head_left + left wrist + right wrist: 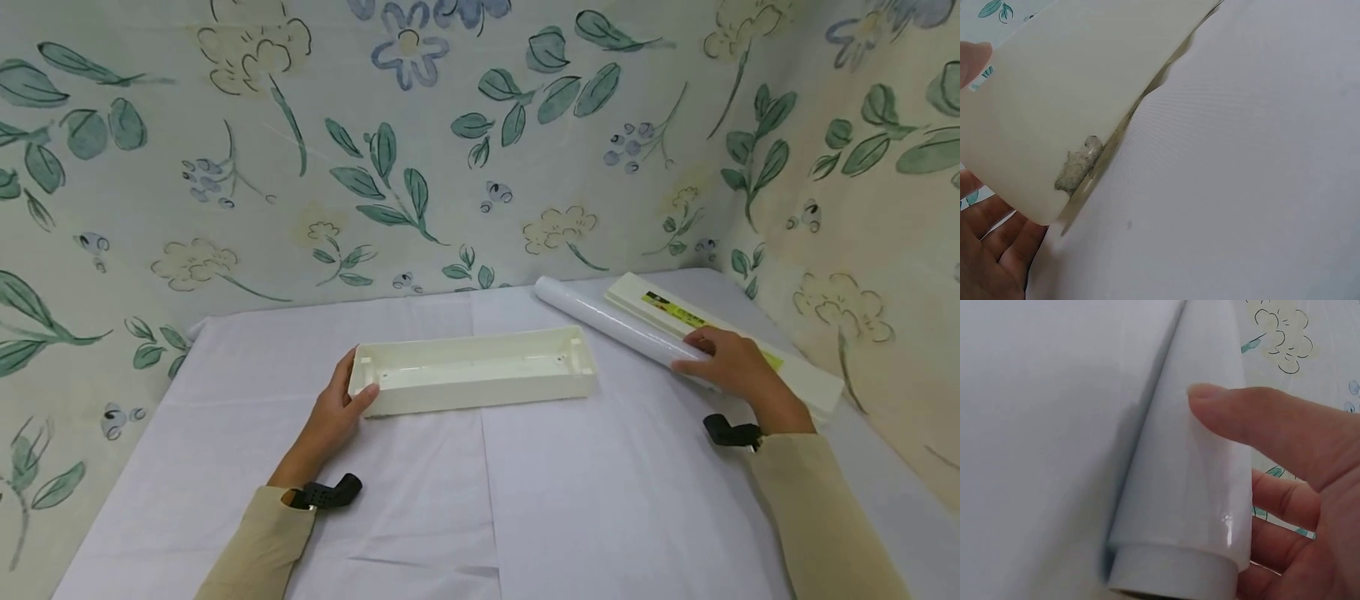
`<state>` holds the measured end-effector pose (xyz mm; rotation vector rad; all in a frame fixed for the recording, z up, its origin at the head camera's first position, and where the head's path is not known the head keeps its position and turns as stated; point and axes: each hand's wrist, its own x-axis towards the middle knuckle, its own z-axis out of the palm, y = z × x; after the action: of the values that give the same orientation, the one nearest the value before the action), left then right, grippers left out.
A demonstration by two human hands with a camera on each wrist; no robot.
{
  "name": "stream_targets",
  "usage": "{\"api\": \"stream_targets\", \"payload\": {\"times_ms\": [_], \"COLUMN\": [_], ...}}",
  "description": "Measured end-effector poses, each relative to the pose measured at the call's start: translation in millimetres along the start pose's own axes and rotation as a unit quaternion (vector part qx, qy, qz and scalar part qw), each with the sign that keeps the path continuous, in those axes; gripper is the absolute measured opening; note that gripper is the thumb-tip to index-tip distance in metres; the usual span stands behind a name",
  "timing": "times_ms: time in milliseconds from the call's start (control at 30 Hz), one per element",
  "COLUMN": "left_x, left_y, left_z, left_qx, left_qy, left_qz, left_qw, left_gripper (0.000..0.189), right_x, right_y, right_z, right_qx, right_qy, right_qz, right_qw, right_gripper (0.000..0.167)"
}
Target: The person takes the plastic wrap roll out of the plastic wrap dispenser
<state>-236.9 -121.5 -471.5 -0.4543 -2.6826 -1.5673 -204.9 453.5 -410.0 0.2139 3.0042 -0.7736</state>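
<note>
A long cream plastic box (480, 395), open at the top, lies on the cloth at the middle of the head view. My left hand (330, 425) grips its left end, thumb over the near side and fingers behind the end. Close up in the left wrist view, the box wall (1066, 81) bears a crumpled greyish patch (1079, 167) by its bottom edge. To the right, my right hand (738, 367) holds the near end of a roll of clear wrap (600, 318). In the right wrist view the thumb lies across the roll (1179, 487), with fingers round its other side.
Beside the roll, on its right, lies a long cream lid (810, 385) with a yellow-green label (675, 308). White cloth (420, 500) covers the table. Flower-patterned fabric (420, 167) rises behind it and at the sides.
</note>
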Motion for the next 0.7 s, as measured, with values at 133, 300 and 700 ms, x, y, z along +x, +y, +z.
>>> {"api": "stream_targets", "payload": {"times_ms": [133, 300, 700], "left_x": [-0.7, -0.9, -1.2], "left_y": [0.7, 1.7, 2.0], "left_z": [-1.2, -1.4, 0.0], "left_qx": [0.005, 0.008, 0.006], "left_qy": [0.002, 0.0, 0.002], "left_qz": [-0.002, -0.007, 0.002], "left_qw": [1.0, 0.9999, 1.0], "left_gripper": [0.076, 0.077, 0.076], "right_x": [1.1, 0.6, 0.3], "right_y": [-2.0, -1.9, -2.1], "right_z": [1.0, 3.5, 3.0], "right_qx": [0.003, 0.004, -0.005], "right_qy": [-0.001, 0.003, 0.002], "right_qz": [0.003, 0.003, 0.007], "right_qw": [1.0, 1.0, 1.0], "right_gripper": [0.071, 0.068, 0.068]}}
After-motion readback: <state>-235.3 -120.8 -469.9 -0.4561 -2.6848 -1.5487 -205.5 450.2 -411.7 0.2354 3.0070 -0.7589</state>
